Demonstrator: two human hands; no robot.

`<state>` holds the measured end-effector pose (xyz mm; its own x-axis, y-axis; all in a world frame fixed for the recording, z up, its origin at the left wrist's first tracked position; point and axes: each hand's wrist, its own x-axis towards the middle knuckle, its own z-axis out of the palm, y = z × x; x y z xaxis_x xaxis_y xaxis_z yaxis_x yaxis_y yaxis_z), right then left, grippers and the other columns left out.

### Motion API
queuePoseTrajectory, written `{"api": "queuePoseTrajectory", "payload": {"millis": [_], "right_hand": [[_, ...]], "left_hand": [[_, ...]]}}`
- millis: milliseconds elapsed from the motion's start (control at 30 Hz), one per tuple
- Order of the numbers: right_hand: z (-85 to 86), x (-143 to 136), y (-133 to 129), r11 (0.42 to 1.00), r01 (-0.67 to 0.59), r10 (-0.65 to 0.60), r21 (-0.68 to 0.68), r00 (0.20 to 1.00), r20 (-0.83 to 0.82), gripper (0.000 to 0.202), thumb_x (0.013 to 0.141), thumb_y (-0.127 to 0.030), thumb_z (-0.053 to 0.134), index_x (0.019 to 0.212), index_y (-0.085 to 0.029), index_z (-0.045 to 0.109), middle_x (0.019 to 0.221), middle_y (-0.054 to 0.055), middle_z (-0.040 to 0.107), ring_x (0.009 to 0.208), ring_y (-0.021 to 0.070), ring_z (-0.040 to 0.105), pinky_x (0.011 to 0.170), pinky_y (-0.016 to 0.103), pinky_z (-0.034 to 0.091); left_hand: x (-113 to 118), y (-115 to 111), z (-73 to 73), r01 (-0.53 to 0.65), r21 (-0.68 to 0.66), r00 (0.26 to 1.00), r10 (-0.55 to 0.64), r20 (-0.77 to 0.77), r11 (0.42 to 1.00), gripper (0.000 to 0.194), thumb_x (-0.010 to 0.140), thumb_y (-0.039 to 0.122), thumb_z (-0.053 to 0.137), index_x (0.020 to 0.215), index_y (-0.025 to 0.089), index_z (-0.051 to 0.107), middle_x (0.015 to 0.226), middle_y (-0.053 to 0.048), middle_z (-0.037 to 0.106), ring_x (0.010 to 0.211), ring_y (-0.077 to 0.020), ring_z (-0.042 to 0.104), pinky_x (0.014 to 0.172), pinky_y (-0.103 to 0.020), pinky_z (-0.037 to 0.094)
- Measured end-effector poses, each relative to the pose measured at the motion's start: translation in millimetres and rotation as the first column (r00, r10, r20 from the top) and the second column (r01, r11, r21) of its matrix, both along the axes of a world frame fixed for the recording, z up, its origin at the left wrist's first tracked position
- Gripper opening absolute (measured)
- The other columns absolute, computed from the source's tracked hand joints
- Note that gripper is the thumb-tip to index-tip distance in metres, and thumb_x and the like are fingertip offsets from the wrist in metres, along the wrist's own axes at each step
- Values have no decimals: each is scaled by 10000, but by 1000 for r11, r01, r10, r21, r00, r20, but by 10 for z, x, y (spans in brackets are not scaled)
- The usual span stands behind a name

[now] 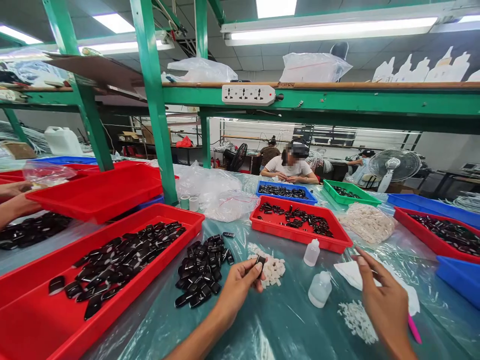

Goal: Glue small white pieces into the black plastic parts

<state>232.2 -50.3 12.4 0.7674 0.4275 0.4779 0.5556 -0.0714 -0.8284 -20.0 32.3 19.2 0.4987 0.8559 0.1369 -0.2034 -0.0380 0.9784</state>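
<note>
My left hand [242, 280] pinches a small black part [260, 261] between thumb and fingers, in front of a pile of white pieces [275, 270]. Left of that hand lies a heap of similar black parts [202, 267] on the green table covering. My right hand [382, 295] is raised at the right, thumb and index finger close together near a white cloth [348, 274]; whether anything small is between the fingertips cannot be made out. Beside it are a pile of small white bits [358, 320] and a pink tool [414, 329], partly hidden by the hand.
Two squeeze bottles [320, 290] [311, 253] stand between my hands. A large red tray [33, 310] of black parts is at the left, a smaller red tray [300, 236] ahead. A green post [157, 125] rises behind. Another person's hands [17, 197] are at far left; a person sits opposite.
</note>
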Motion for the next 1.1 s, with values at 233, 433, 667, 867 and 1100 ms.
{"api": "queuePoseTrajectory", "payload": {"millis": [233,433,667,867,1100], "right_hand": [[-194,685,-27,977,110,-97,-185,992,74,548,686,-484,433,958,-93,705,835,161,697,676,275,611,585,367,449],[-300,857,-73,942,127,-66,-312,978,197,487,694,-439,409,884,-106,708,725,124,674,633,267,587,551,363,429],[-359,726,-34,836,78,104,-543,949,296,166,762,-299,542,711,-183,649,659,11,646,624,165,589,561,279,411],[-343,548,-22,723,157,181,-673,897,404,201,857,-284,530,717,-167,614,716,-13,640,740,156,597,739,355,418],[-252,446,3,664,215,300,-716,801,519,150,871,-245,525,798,-156,620,817,5,645,864,172,592,836,401,399]], "left_hand": [[14,19,4,-17,2,998,17,-55,1000,375,688,499,641,630,130,612,588,19,537,485,-74,432,515,-201,295],[45,41,-49,19,28,994,-15,-105,999,445,647,566,646,600,125,610,563,9,535,466,-81,440,494,-200,316],[35,103,-134,18,7,992,-17,-122,1000,446,658,566,650,652,120,633,583,5,544,469,-78,456,487,-190,339],[30,124,-94,39,-46,990,-44,-134,998,447,611,567,690,655,123,652,581,-1,552,472,-86,466,482,-196,343],[56,105,-92,32,-110,994,-43,-99,993,491,542,582,725,693,117,683,559,-5,556,439,-85,458,451,-198,332]]}}
